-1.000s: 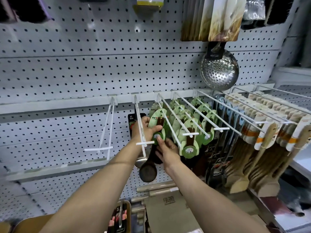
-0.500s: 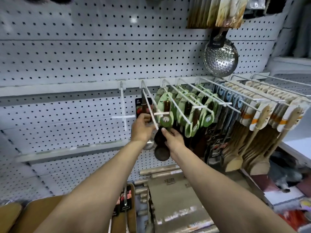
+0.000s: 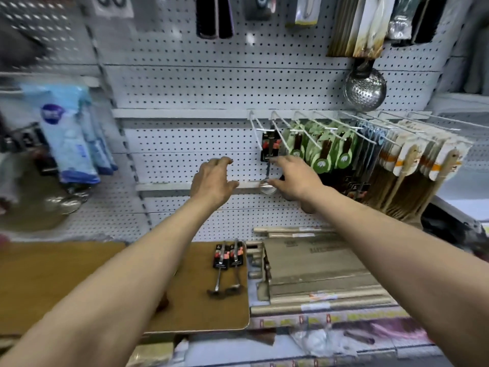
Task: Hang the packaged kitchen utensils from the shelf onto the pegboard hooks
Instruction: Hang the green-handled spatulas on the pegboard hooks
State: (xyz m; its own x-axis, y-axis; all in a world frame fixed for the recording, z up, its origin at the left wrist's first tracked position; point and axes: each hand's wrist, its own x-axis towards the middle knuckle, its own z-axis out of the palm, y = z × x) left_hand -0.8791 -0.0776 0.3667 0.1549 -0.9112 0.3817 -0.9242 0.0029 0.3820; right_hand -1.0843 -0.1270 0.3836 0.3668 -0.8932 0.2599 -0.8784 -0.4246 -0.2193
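In the head view, both the left hand (image 3: 211, 178) and right hand (image 3: 293, 178) hover spread and empty below a ladle (image 3: 269, 165) hanging bowl-down from its hook (image 3: 277, 125), so next likely comes reaching down for two ladles (image 3: 227, 266) lying lengthwise, bowls nearest, on the board (image 3: 201, 313).

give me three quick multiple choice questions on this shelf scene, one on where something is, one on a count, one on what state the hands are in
1. Where do the unhung packaged spoons lie?
A. on the brown board
B. on a hook
C. in the left hand

2. How many packaged spoons lie there?
A. one
B. two
C. five

3. What are the hands doing?
A. both gripping a package
B. both open and empty
C. both out of view

Answers:
1 A, they lie flat on the brown board.
2 B, two black cards side by side.
3 B, left hand and right hand show spread fingers holding nothing.
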